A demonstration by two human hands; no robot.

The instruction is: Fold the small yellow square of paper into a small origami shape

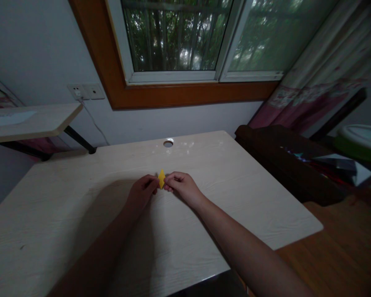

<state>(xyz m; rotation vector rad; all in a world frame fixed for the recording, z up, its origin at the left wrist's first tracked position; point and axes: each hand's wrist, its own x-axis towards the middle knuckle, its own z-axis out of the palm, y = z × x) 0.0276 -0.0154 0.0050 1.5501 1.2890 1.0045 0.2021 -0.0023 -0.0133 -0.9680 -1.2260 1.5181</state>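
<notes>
A small yellow piece of folded paper (pixel 161 178), pointed at top and bottom like a diamond, is held between my two hands over the pale wooden desk (pixel 259 198). My left hand (pixel 144 187) pinches its left side between thumb and fingers. On the opposite side, my right hand (pixel 182 183) pinches the right edge, fingers curled. The fingertips cover both side corners of the paper. Whether it touches the desktop I cannot tell.
A round cable hole (pixel 168 143) sits near the desk's back edge. To the left stands a raised shelf (pixel 54 119) on black legs, below a wall socket (pixel 85 91) with a cord. Dark wooden furniture (pixel 266 161) and a curtain (pixel 309 74) are at the right.
</notes>
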